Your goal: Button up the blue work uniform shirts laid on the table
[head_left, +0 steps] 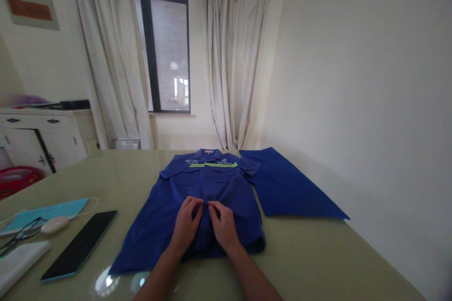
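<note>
A blue short-sleeved work shirt point(222, 188) lies front side up on the table, its collar at the far end. A yellow-green reflective stripe runs across the chest below white lettering. My left hand point(189, 218) and my right hand point(222, 221) are close together on the lower middle of the shirt, at its front placket. Thumb and fingers of each hand are pinched on the placket fabric, with a small gap between the two hands. Whether a button is between the fingertips is too small to tell.
A folded blue cloth point(289, 183) lies right of the shirt, near the wall. On the left of the glossy table point(123, 169) are a dark phone point(81, 244), a white mouse-like object point(54, 225), glasses point(26, 233), a light-blue face mask point(49, 214) and a white box point(21, 263).
</note>
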`<state>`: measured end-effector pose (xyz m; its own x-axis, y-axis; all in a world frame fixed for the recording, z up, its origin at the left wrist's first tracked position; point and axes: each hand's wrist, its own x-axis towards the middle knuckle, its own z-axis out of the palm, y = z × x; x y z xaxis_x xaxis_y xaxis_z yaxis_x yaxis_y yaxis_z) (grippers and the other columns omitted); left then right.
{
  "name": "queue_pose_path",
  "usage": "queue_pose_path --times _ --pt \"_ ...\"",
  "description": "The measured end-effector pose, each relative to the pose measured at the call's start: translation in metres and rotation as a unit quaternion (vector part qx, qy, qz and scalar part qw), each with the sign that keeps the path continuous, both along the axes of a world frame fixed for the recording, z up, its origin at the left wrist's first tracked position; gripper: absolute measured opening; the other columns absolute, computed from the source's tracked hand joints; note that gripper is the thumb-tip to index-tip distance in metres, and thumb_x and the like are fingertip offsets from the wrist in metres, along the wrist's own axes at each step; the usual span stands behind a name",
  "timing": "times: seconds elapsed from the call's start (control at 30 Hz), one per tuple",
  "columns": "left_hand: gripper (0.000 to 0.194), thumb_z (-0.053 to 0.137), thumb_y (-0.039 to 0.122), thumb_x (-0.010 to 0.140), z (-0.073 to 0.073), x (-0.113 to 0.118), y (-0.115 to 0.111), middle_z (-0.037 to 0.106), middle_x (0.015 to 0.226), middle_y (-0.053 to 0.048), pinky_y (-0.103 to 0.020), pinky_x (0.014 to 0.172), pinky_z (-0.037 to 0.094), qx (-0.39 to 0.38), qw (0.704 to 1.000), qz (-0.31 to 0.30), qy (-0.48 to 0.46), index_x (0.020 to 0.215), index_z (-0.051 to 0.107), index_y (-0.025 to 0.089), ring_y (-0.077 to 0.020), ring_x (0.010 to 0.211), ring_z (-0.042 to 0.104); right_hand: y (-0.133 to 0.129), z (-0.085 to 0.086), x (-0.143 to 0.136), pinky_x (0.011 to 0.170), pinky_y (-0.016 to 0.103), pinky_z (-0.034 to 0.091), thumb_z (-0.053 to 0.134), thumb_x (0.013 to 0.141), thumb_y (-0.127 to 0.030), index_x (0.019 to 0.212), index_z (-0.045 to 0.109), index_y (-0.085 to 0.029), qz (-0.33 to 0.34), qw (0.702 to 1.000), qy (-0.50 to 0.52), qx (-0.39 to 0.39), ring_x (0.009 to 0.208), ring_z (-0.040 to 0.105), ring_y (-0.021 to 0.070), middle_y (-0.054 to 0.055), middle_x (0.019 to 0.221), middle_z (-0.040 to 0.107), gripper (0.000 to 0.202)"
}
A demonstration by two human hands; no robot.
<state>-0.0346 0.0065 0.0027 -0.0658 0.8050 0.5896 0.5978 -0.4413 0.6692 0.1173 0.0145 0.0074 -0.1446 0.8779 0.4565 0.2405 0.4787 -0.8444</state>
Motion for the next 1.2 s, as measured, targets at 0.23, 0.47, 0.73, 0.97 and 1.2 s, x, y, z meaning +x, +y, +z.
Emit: queue_pose_path --times 0.23,0.47,0.73,0.97,1.2 --pt "0.019 0.051 0.031 0.093 0.002 0.001 -0.002 0.066 0.092 -0.004 -0.034 0.08 0.054 -0.007 1.0 0.0 -0.003 0.097 0.068 0.024 -0.0218 0.085 0.066 0.002 0.002 0.001 0.07 0.028 0.049 0.057 0.091 -0.034 0.096 0.076 -0.022 -0.008 1.0 0.0 -0.02 0.074 0.067 0.0205 0.004 0.081 0.074 0.023" --pt "0.019 0.051 0.031 0.094 0.001 0.0 -0.005 0.073 0.094 -0.003 -0.033 0.083 0.054 -0.018 0.999 -0.03 0.012 0.098 0.069 0.024 -0.0211 0.088 0.069 0.004 -0.008 0.0 0.049 0.024 0.038 0.052 0.092 -0.036 0.095 0.07 -0.022 0.01 0.998 0.035 -0.058 0.048 0.053 0.015 -0.003 0.059 0.06 0.024" --pt "0.022 0.055 0.037 0.092 0.0 0.0 -0.005 0.078 0.091 -0.002 -0.03 0.079 0.054 -0.066 0.997 -0.036 -0.031 0.098 0.071 0.023 -0.0208 0.083 0.072 0.002 -0.003 0.004 0.055 0.023 0.039 0.057 0.091 -0.033 0.092 0.071 -0.021 -0.02 0.999 -0.032 -0.011 0.058 0.06 0.0154 -0.001 0.065 0.066 0.018" --pt "0.034 0.067 0.052 0.083 -0.001 -0.004 0.006 0.077 0.084 -0.003 -0.029 0.075 0.054 -0.136 0.983 -0.063 -0.102 0.09 0.073 0.019 -0.0218 0.08 0.071 -0.004 0.002 0.003 0.062 0.023 0.04 0.054 0.092 -0.027 0.086 0.07 -0.023 -0.073 0.992 -0.099 0.03 0.065 0.063 0.0151 0.001 0.075 0.071 0.017" --pt "0.034 0.067 0.051 0.079 -0.01 -0.008 0.012 0.075 0.082 -0.004 -0.031 0.074 0.055 -0.154 0.977 -0.079 -0.125 0.088 0.068 0.018 -0.0215 0.078 0.07 0.0 0.001 -0.002 0.064 0.025 0.042 0.056 0.088 -0.029 0.081 0.068 -0.02 -0.084 0.996 -0.032 -0.009 0.066 0.061 0.0161 0.003 0.073 0.069 0.017"
